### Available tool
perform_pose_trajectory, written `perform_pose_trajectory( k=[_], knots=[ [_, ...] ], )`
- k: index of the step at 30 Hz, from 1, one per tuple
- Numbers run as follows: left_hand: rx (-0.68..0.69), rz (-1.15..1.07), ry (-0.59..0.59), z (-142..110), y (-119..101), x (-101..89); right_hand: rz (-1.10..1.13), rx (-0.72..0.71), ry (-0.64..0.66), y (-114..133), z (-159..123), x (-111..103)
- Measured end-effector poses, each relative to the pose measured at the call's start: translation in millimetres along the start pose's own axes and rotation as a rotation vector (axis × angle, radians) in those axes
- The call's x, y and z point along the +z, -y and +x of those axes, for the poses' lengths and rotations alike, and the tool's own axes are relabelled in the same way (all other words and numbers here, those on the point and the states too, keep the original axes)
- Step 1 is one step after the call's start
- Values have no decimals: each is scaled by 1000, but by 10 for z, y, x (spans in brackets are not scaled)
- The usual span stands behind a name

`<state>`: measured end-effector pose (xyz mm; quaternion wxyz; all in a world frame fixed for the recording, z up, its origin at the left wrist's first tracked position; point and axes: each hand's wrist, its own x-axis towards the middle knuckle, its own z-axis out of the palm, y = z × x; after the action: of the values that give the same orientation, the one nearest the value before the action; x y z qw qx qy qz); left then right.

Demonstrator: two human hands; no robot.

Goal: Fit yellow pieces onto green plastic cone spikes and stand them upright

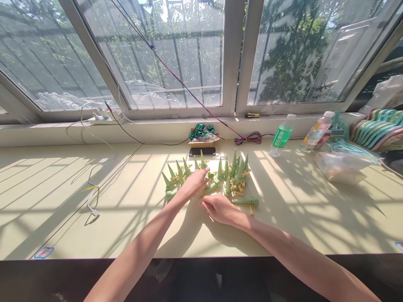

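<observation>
Bare forearms (138, 251) are spanning the bottom of the frame, their hands nearly meeting at the centre over the pale bench (126, 239). The left hand (195, 183) is sitting higher in the picture, fingers bunched narrow among the green cones (240, 171); whether they are gripping one is impossible to tell, since the hand is hiding its own grasp. The right hand (219, 208) is resting just below it, curled, with thumb and forefinger drawn close together, and anything it may be holding is too small to make out. Most cones are standing point-up in loose groups on both sides of the left hand, with yellow pegs (241, 184) lying among the right-hand ones; a green tube (245, 201) is lying sideways below that group, and a lone yellow peg (251, 211) is sitting just beneath it. Pieces this slim and crowded are probably calling for a light pinch by the base, lifting straight up so the neighbours are not toppling. The left wrist is passing close to the left group, so keeping it raised seems wise. Hard sunlight and hand shadows are striping the work, so tilting each small part towards the light should be making its ends easier to read.
</observation>
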<state>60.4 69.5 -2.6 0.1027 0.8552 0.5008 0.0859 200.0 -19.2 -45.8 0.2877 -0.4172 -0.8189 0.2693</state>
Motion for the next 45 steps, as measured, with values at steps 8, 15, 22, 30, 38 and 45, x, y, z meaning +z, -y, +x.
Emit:
perform_pose_trajectory(
  k=[8, 15, 22, 30, 38, 45],
  knots=[
    [133, -269, -206, -191, 28, -219, 57, 5, -55, -4, -20, -16],
    [234, -696, -241, -493, 90, -335, 3, 16, -208, -57, -22, -14],
    [246, -944, -473, -669, 244, -32, -186, -28, -203, -45, -33, 15],
    [68, -1225, -291, -804, 199, 60, -414, -30, -68, 27, -36, 32],
    [-5, -1519, -173, -764, 292, 84, -462, -83, -22, 81, -8, 26],
    [-46, -1554, -237, -761, 271, 78, -496, -186, 84, 119, 69, 77]
  ],
)
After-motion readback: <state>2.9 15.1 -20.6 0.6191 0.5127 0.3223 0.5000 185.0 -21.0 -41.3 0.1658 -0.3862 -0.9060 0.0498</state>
